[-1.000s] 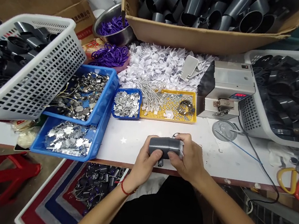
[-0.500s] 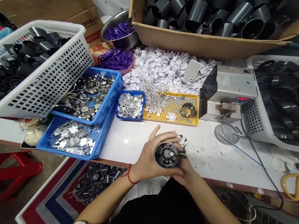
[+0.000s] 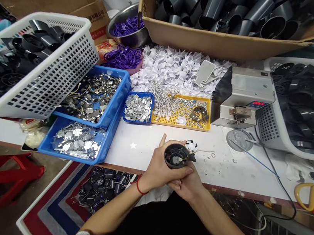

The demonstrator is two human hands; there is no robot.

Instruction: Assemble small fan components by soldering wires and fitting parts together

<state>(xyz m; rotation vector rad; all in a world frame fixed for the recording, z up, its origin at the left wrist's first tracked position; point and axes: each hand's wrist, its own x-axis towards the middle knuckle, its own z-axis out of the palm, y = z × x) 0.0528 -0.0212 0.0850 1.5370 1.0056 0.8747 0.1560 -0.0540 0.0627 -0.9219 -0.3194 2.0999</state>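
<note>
In the head view a dark grey round plastic housing (image 3: 176, 150) is held over the table's front edge, its open end facing up at me. Some round parts show inside it, too dark to make out. My left hand (image 3: 158, 169) is wrapped around it from the left, thumb across the near side. From the right, my right hand (image 3: 189, 183) closes on its lower side, fingers curled against my left hand; its fingertips are partly hidden. A thin pale wire (image 3: 204, 151) sticks out to the right. Just behind lies a small black-and-white ball-patterned piece (image 3: 191, 145).
Blue trays of metal parts (image 3: 101, 160) stand left, near a white basket (image 3: 48, 79). Behind are a yellow tray (image 3: 182, 125) and a metal machine (image 3: 244, 91) with a red display. A cardboard box (image 3: 186, 36) is at the back. Scissors (image 3: 307, 193) lie right.
The housing's round insert, which filled its mouth before, now looks sunk deeper or gone. The wire now shows at the right. My right fingers have curled in under the housing.
</note>
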